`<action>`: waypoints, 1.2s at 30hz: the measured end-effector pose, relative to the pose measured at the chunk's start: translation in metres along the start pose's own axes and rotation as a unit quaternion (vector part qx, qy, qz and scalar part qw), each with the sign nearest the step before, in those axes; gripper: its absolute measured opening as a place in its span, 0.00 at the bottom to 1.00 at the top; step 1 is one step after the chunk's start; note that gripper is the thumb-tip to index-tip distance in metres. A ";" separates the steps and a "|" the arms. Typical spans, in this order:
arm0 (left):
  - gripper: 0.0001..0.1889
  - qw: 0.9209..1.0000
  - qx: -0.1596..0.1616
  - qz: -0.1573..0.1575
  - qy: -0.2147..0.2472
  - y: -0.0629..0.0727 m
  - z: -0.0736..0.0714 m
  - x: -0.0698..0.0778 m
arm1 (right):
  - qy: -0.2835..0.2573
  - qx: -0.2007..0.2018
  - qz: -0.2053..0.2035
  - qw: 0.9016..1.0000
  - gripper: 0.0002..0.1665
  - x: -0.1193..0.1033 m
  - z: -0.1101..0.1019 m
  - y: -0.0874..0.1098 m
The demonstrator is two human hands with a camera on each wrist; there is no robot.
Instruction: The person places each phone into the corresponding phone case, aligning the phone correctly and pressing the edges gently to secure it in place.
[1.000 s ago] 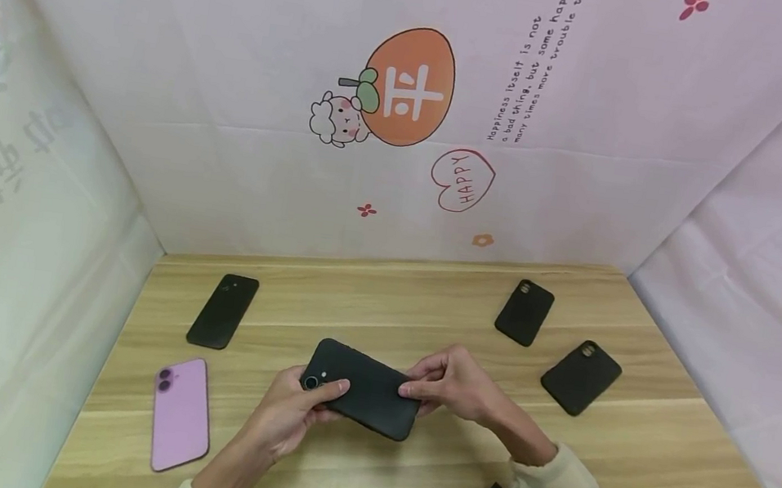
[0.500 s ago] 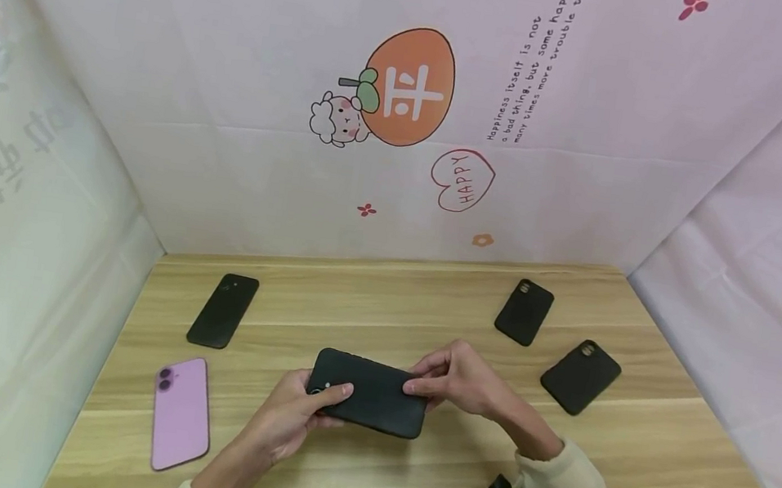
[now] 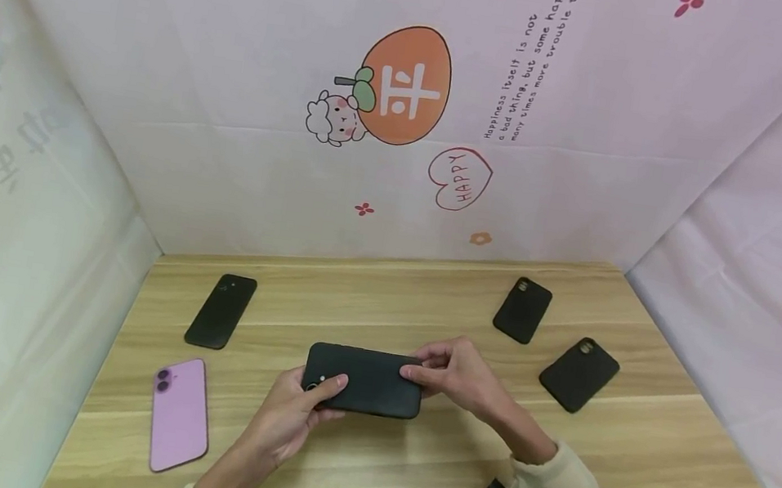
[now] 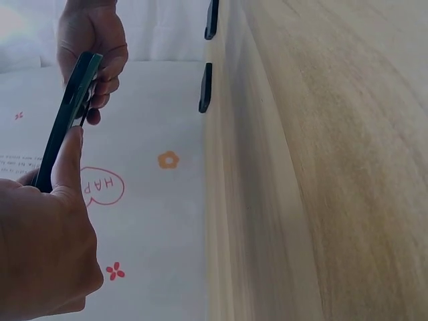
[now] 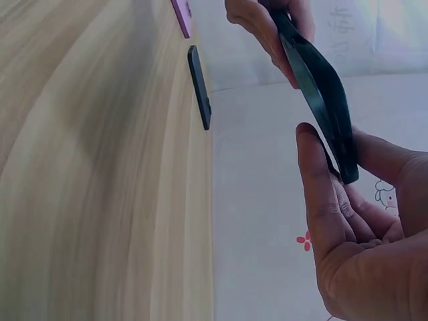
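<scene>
A black phone case (image 3: 373, 382) is held over the table between both hands, its back up and its camera end to the left. My left hand (image 3: 290, 416) grips that end, the thumb lying across the back beside the camera opening. At the other end, my right hand (image 3: 458, 377) pinches the edge, thumb on top and fingers underneath. In the right wrist view the case (image 5: 321, 87) looks bowed, and a thin dark edge stands slightly apart from it near my fingertips. How much of a phone sits inside I cannot tell.
On the wooden table (image 3: 360, 479), a pink phone (image 3: 180, 417) and a black phone (image 3: 221, 311) lie at the left. Two more black cases (image 3: 523, 310) with camera openings lie at the right. White printed cloth (image 3: 264, 137) walls in the back and sides.
The held case has turned from a slant to nearly level in the head view, its right end rising. Both hands keep their hold. The other things stay put.
</scene>
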State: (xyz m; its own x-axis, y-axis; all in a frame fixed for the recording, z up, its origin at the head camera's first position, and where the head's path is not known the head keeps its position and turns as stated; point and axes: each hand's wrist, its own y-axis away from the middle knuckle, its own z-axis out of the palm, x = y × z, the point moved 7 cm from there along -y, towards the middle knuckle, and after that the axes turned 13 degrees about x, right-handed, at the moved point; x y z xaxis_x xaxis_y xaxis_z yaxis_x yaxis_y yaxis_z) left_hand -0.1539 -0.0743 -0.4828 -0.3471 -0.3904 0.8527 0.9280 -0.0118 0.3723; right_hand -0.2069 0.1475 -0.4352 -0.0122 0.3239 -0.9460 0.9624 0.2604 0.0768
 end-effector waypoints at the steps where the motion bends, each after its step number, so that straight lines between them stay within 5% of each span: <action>1: 0.27 1.000 0.002 0.000 0.004 0.000 0.000 0.000 | -0.005 0.001 0.002 1.000 0.17 0.001 0.001 0.000; 21: 0.26 0.997 0.064 0.020 0.031 -0.004 -0.005 0.003 | -0.077 -0.032 0.045 0.995 0.17 0.011 0.027 0.009; 36: 0.27 0.996 0.074 0.026 0.042 -0.002 -0.006 0.006 | -0.094 -0.034 0.048 0.994 0.17 0.014 0.030 0.009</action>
State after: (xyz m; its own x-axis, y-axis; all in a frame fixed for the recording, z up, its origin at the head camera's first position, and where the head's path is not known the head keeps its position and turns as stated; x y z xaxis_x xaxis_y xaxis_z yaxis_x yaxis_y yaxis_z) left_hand -0.1572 -0.0824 -0.4810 -0.2809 -0.4618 0.8413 0.9123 0.1436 0.3835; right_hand -0.1901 0.1270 -0.4569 0.1366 0.1766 -0.9748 0.9358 0.2999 0.1854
